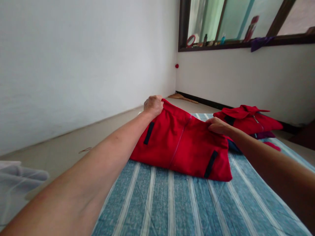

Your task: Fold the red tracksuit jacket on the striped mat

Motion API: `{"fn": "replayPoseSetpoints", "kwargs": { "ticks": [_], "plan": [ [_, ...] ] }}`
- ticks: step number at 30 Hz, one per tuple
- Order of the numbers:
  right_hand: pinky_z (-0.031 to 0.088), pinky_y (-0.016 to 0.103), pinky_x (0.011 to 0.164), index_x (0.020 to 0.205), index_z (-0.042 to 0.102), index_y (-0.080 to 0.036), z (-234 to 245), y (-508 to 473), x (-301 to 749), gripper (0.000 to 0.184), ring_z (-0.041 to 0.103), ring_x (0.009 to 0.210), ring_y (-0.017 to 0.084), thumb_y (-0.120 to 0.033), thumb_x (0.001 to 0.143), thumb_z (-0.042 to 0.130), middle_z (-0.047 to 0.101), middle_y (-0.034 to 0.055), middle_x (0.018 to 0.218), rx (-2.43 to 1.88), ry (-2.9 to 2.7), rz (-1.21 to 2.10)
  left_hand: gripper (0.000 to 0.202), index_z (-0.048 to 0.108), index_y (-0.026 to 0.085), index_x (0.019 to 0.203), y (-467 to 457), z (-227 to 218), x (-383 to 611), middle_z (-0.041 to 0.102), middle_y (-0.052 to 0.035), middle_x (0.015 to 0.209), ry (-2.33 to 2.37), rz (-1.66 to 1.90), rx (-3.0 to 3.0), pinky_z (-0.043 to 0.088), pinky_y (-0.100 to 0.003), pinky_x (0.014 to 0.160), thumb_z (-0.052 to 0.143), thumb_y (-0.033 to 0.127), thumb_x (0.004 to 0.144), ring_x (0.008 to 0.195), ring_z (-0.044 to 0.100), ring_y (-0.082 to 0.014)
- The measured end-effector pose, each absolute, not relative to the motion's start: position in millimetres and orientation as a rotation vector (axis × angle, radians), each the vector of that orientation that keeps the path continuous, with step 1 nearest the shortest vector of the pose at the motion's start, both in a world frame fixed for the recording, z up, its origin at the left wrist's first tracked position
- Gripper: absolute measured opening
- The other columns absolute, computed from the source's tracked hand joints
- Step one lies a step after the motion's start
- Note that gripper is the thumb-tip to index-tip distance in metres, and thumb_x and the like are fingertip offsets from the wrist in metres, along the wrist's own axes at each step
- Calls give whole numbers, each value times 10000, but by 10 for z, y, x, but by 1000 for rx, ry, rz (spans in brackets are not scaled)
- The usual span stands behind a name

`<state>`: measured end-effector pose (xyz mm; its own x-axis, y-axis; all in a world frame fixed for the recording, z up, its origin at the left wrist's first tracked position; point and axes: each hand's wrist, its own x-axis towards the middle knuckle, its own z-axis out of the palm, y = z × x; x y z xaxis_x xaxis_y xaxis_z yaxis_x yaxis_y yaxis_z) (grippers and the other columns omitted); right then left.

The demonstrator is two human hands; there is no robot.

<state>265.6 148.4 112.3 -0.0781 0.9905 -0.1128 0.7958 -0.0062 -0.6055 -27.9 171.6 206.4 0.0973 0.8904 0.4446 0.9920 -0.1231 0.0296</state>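
Observation:
A red jacket [187, 144] with a zip line down its middle and two dark pocket strips is partly raised over the striped blue cloth [162, 203]. My left hand [154, 106] is closed around its upper left corner. At its upper right edge, my right hand [218, 126] pinches the fabric between thumb and fingers. The lower edge of the jacket lies on the striped cloth, and its far side is hidden from me.
Behind my right hand sits a folded red garment [246, 118] on darker cloth. A broom [183, 97] lies on the floor by the corner. Pale fabric [19, 186] is at the left. Small bottles and a round mirror [191, 40] line the window sill.

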Motion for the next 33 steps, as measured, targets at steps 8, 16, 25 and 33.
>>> {"fn": "replayPoseSetpoints", "kwargs": {
  "ticks": [8,16,25,33],
  "plan": [
    [347,159,442,675,655,-126,1026,1476,2665,269,546,542,108,-32,559,432,601,-7,569,-1819,-1958,833,290,656,181,982,1809,1769,-292,692,-111,955,-1852,-544,-2153,480,-310,737,409,274,861,911,635,-239],
    [335,168,419,670,620,-128,929,1455,2657,261,527,489,104,-44,541,409,593,-12,554,-1789,-1911,954,310,650,171,993,1779,1506,-311,695,-124,938,-1827,-516,-2216,472,-311,725,378,267,880,891,645,-245],
    [326,172,404,660,598,-141,905,1410,2630,259,512,455,98,-45,530,395,571,-26,516,-1798,-1871,1017,275,635,183,973,1713,1283,-355,695,-106,916,-1798,-502,-2278,461,-292,737,390,261,876,895,643,-228],
    [320,167,395,671,607,-137,1014,1354,2599,270,509,445,94,-54,530,393,576,-26,514,-1786,-1838,1032,282,634,192,974,1673,1325,-378,697,-99,914,-1804,-515,-2258,459,-286,724,387,290,879,892,644,-225]
  ]
}}
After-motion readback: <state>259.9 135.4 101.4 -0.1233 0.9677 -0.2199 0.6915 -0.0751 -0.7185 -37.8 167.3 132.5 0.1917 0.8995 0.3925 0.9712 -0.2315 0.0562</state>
